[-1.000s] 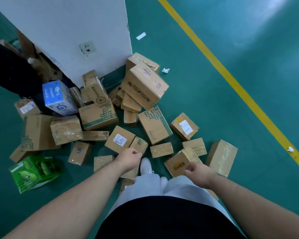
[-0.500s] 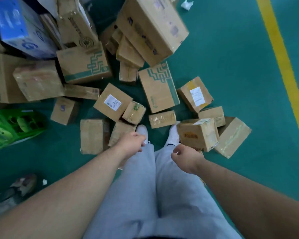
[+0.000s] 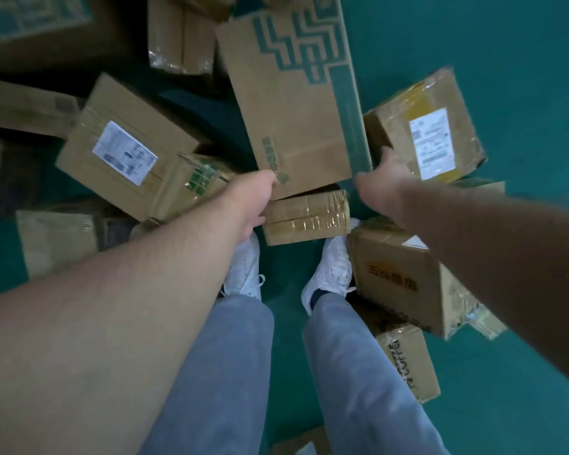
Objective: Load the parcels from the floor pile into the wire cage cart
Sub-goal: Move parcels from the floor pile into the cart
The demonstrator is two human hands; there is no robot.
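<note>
A long brown parcel with green print lies tilted on the floor pile, its near end resting over a small taped parcel. My left hand grips its near left corner, fingers tucked out of sight under the edge. At the near right corner my right hand holds the green-striped side, thumb up along it. The wire cage cart is not in view.
Parcels crowd the green floor: a white-labelled box at left, a yellow-taped labelled box at right, an orange-printed box against my right shoe, another box by my right leg. Bare floor shows far right.
I have bent down over the pile. Both hands moved forward from above my legs to the near corners of the green-printed parcel and took hold of it.
</note>
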